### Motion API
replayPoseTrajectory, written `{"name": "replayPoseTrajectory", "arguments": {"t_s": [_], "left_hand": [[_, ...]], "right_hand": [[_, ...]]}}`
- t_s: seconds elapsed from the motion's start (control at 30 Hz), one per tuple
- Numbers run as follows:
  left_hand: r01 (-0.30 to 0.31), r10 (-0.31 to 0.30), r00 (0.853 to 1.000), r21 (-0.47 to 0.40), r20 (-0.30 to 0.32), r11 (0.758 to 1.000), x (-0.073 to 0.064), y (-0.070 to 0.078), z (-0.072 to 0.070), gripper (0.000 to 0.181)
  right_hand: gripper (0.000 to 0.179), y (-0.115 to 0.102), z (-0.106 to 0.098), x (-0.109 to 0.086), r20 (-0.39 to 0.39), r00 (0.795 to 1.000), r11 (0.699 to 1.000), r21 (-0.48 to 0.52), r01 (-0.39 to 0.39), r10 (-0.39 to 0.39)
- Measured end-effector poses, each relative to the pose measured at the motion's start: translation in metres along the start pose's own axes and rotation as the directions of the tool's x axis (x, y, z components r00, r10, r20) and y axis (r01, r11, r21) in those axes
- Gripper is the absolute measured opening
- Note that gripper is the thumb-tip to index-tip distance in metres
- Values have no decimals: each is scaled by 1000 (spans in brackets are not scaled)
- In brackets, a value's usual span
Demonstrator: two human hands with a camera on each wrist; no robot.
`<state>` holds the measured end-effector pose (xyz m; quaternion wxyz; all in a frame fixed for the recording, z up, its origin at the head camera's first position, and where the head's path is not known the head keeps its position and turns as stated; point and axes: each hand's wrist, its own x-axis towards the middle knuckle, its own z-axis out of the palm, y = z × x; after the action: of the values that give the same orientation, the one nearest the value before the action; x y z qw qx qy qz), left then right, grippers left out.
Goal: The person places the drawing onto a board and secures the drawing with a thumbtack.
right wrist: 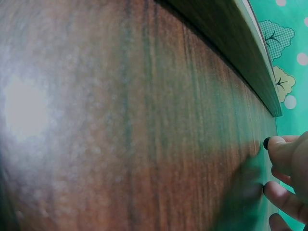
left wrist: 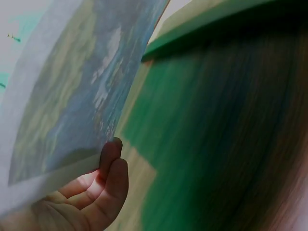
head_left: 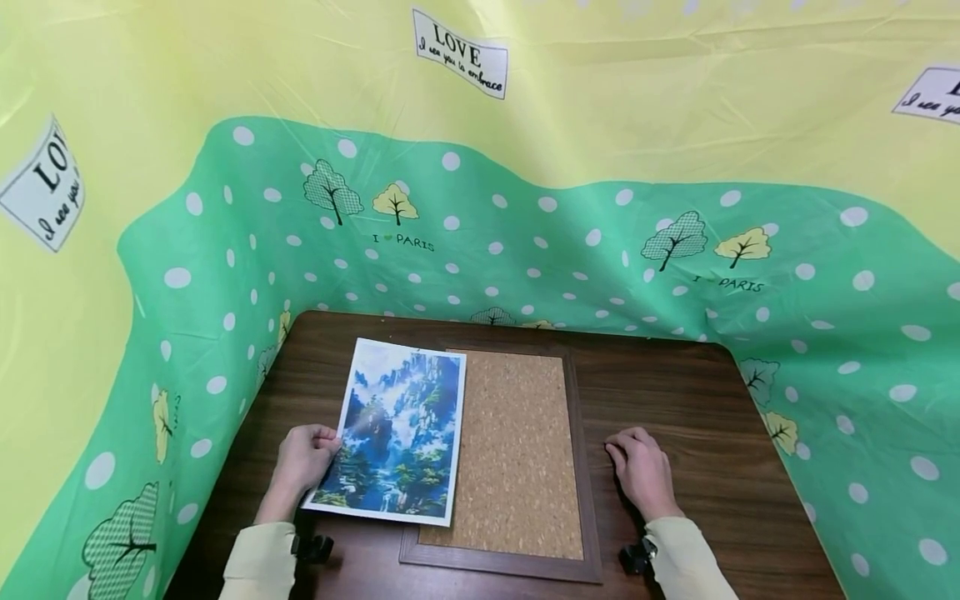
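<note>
My left hand [head_left: 303, 457] pinches the left edge of a picture sheet [head_left: 401, 425], a blue and green mountain landscape with a white border. The sheet is raised and overlaps the left part of a framed cork board [head_left: 517, 450], hiding that side of it. In the left wrist view, fingers [left wrist: 115, 178] and thumb grip the sheet's border. To the right of the board, my right hand [head_left: 643, 471] is low over the table. A small black round piece [right wrist: 266, 143] shows at its fingertips, pinched there; its exact kind is unclear.
The cork board lies on a dark wooden table [head_left: 660, 383]. Its brown raised frame [head_left: 588, 500] stands a little above the tabletop. A green and yellow printed cloth [head_left: 525, 242] encloses the table at the back and both sides.
</note>
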<state>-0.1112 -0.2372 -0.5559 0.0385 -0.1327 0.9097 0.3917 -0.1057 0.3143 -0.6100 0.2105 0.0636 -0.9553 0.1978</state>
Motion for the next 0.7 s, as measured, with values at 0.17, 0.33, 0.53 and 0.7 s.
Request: {"name": "replayPoseTrajectory", "arguments": {"t_s": [0.17, 0.33, 0.53, 0.7], "left_hand": [[-3, 3, 1000, -31, 7, 1000, -6, 11, 18, 11], [-11, 11, 1000, -55, 6, 998, -11, 18, 36, 10], [-47, 46, 999, -78, -10, 996, -14, 25, 53, 8], [-50, 50, 999, -95, 1, 994, -18, 30, 65, 8]], "right_hand": [[6, 1, 0, 1, -2, 1000, 1000, -2, 6, -6], [5, 1, 0, 1, 12, 1000, 1000, -2, 1, -1], [4, -1, 0, 4, 1, 1000, 1000, 14, -5, 5], [6, -5, 0, 9, -8, 1000, 999, 41, -17, 17]]}}
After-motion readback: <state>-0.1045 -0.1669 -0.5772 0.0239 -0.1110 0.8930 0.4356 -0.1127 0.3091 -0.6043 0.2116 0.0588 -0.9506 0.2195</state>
